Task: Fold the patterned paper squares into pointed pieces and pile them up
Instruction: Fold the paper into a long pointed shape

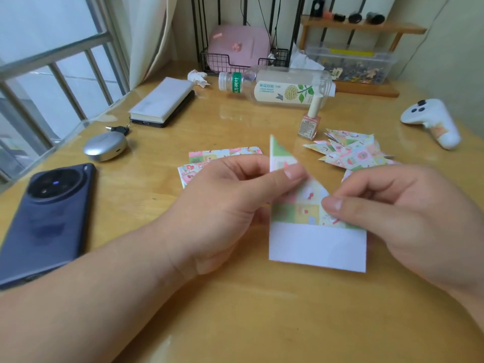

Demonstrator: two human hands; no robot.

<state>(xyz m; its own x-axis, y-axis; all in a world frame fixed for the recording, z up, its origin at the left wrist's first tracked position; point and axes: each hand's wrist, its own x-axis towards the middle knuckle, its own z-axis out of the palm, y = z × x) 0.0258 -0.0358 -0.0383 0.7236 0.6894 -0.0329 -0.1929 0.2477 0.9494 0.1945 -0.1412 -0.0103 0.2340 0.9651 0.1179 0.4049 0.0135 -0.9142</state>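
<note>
paper square part-folded, pinched by left hand and right hand; pointed pieces piled behind, count unclear.

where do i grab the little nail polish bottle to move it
Pinch the nail polish bottle by its tall pale cap, from above. It stands upright, the plastic bottle lies close behind and the folded pieces sit beside it, so the top is likely freest.

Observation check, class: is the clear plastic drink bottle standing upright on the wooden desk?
No, the clear plastic drink bottle lies on its side on the wooden desk, white cap pointing left.
</note>
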